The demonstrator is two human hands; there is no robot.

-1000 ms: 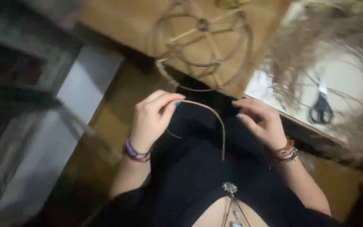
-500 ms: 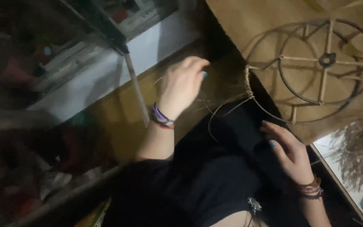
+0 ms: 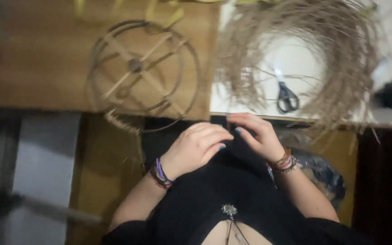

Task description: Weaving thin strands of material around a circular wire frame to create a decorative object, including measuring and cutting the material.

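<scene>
My left hand and my right hand meet over my black-clothed lap, just below the table's front edge. Their fingers are curled and the fingertips touch at the middle. Whatever lies between the fingertips is lost against the dark cloth. Both wrists wear bracelets. A round frame of hoops and crossed spokes lies on the wooden table, up and left of my left hand. A loose coil of thin pale strands lies on a white surface, beyond my right hand.
Black-handled scissors lie inside the coil on the white surface. A pale grey panel stands at the lower left beside a yellowish floor strip. A dark bluish bundle sits by my right forearm.
My left hand has come back from its reach out to the left and now meets my right hand at my lap. The view has swung right, which brings the coil and scissors into sight.
</scene>
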